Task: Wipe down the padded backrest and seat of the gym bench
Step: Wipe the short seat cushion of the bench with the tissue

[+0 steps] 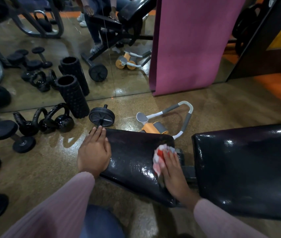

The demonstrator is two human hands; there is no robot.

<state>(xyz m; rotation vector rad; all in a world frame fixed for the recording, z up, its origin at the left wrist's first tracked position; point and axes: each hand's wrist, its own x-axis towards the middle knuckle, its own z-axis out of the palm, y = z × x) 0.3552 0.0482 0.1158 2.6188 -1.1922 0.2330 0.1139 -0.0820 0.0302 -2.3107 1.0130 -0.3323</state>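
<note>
The black padded seat (134, 155) of the gym bench lies in the lower middle, glossy and wet-looking. To its right, across a gap, is the larger black backrest pad (246, 170). My left hand (94, 152) rests flat on the seat's left end, fingers together, holding nothing. My right hand (174, 170) presses a red, white and grey cloth (161, 156) onto the seat's right end, near the gap.
On the floor beyond the seat are a black ab wheel (102, 117), an orange and grey ab roller (163, 122), kettlebells (57, 121), a foam roller (73, 97) and dumbbells (11, 134). A mirror wall stands behind them; a purple mat (191, 42) leans against it.
</note>
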